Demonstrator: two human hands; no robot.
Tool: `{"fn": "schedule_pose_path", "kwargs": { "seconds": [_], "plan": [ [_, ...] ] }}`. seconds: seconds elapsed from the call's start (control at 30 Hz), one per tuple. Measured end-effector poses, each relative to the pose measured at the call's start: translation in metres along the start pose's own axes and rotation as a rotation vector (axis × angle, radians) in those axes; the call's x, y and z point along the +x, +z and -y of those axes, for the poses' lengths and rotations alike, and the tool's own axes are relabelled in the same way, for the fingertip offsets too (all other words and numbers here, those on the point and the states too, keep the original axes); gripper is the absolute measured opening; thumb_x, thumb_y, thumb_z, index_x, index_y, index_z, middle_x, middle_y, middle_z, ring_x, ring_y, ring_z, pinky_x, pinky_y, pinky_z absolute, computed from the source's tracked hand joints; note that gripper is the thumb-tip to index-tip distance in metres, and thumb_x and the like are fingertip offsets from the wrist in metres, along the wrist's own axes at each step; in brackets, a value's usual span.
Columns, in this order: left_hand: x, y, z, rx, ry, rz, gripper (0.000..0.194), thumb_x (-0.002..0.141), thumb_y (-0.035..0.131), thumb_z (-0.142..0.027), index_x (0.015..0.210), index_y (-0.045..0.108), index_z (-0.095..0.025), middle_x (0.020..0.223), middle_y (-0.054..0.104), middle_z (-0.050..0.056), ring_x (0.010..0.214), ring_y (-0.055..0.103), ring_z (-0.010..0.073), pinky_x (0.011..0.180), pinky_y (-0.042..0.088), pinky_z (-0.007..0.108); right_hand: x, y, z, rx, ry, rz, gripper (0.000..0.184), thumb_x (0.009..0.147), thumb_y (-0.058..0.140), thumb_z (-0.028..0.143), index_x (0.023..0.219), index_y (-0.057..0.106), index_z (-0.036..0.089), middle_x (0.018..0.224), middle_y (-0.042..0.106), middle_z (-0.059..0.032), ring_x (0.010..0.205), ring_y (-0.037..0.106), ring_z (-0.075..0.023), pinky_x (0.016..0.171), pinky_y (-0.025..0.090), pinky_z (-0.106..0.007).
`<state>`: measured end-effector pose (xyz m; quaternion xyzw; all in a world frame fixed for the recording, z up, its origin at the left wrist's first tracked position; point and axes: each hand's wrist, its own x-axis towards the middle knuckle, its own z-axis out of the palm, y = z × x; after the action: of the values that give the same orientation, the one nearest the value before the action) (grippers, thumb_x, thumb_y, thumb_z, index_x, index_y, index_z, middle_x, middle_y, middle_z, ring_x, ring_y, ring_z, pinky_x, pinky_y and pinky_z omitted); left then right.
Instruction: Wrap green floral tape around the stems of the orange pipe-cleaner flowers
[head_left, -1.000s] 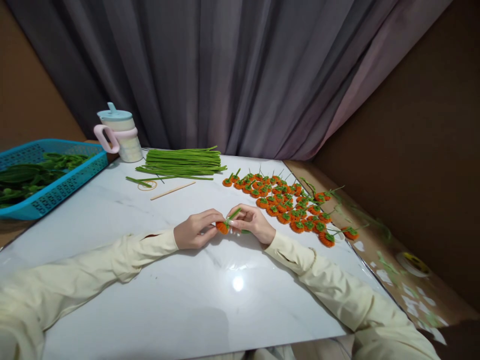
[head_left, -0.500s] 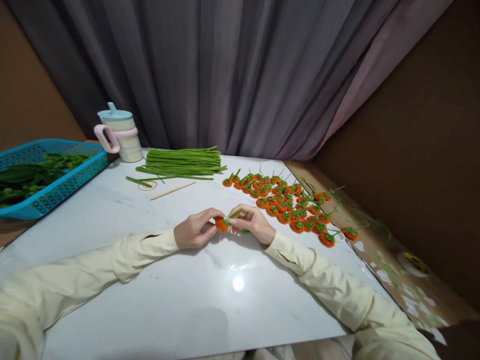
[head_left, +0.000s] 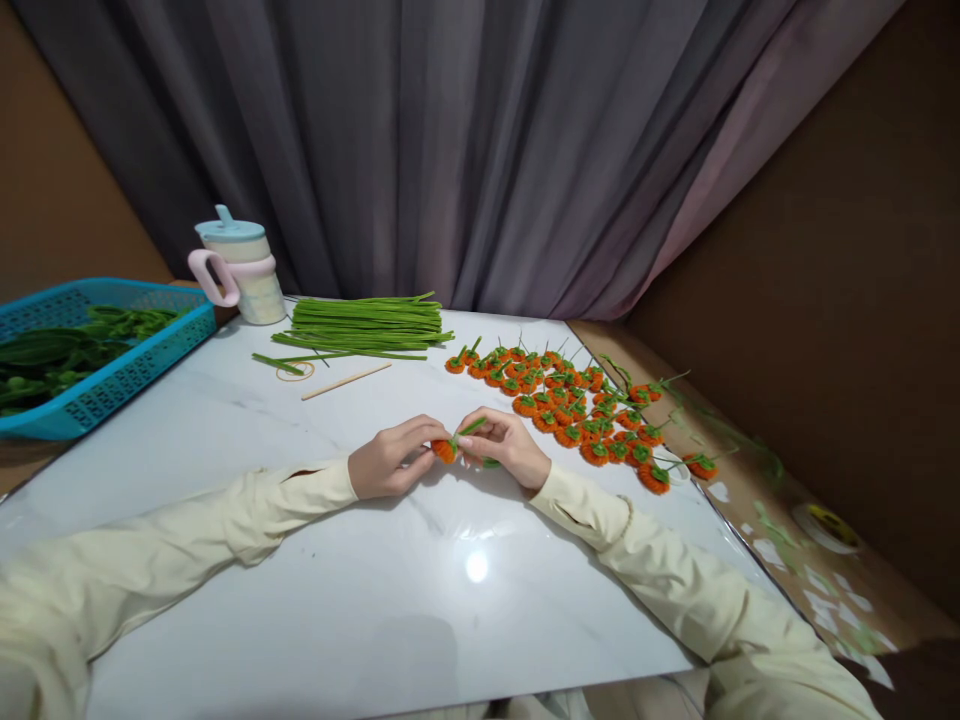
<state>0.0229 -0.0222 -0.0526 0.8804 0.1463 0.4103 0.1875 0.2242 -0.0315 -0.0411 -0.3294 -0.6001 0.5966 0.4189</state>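
Observation:
Over the middle of the white table, my left hand holds a small orange fuzzy pumpkin between thumb and fingers. Its green top faces right. My right hand is closed just beside it, pinching a green pipe-cleaner stem at the pumpkin's top. Part of another green piece shows under the right fingers. Many similar orange pumpkins with green tops and thin stems sit in a cluster to the right of my hands.
Behind lies a bundle of green pipe cleaners, with a thin wooden stick and a rubber band nearer. A lidded cup stands back left beside a blue basket of green leaves. Paper scraps and a tape roll lie right.
The left fingers have shifted slightly up and over the pumpkin's top, towards the right hand. Everything else stays in place.

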Motion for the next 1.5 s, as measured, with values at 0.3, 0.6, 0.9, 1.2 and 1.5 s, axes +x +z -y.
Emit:
{"fn": "schedule_pose_path", "kwargs": {
  "seconds": [0.3,0.6,0.9,1.2,1.5],
  "plan": [
    [0.002,-0.002,-0.004,-0.091,-0.175,0.002,0.023,0.081,0.043,-0.007,0.099,0.055,-0.014,0.091,0.058,0.008,0.082,0.055,0.0129,0.055,0.05,0.016,0.001,-0.003,-0.005,-0.051,-0.027,0.018,0.031,0.07,0.071,0.036,0.089,0.057,0.016,0.062,0.062,0.0011,0.046,0.051,-0.0082,0.043,0.041,-0.019],
    [0.001,0.0,-0.003,-0.112,-0.101,0.027,0.023,0.082,0.041,-0.007,0.101,0.053,-0.013,0.092,0.056,0.01,0.081,0.053,0.0127,0.055,0.051,0.016,0.001,-0.003,-0.003,-0.058,0.02,0.017,0.032,0.065,0.074,0.038,0.079,0.058,0.014,0.058,0.061,0.0014,0.044,0.051,-0.0072,0.043,0.041,-0.019],
    [0.0,-0.001,-0.002,0.091,0.064,0.032,0.026,0.084,0.039,-0.009,0.107,0.05,-0.014,0.095,0.057,0.011,0.086,0.057,0.0154,0.073,0.052,0.026,0.002,-0.003,-0.003,-0.014,0.055,0.03,0.033,0.061,0.077,0.035,0.076,0.057,0.014,0.06,0.062,0.0016,0.048,0.054,-0.0075,0.046,0.043,-0.019],
    [-0.006,-0.003,0.008,0.388,0.23,0.07,0.03,0.084,0.039,-0.013,0.113,0.046,-0.014,0.097,0.059,0.013,0.083,0.061,0.0174,0.06,0.053,0.023,0.001,-0.003,-0.003,0.018,0.065,0.069,0.029,0.063,0.077,0.031,0.078,0.06,0.014,0.07,0.066,-0.0008,0.064,0.063,-0.0109,0.063,0.05,-0.023],
    [-0.005,-0.004,0.009,0.44,0.261,0.065,0.029,0.084,0.04,-0.011,0.112,0.047,-0.013,0.095,0.06,0.014,0.082,0.061,0.0183,0.059,0.053,0.025,0.002,-0.005,-0.006,-0.028,0.021,0.107,0.03,0.068,0.073,0.038,0.078,0.058,0.014,0.064,0.066,-0.0013,0.059,0.062,-0.0117,0.061,0.05,-0.025]
  ]
}}
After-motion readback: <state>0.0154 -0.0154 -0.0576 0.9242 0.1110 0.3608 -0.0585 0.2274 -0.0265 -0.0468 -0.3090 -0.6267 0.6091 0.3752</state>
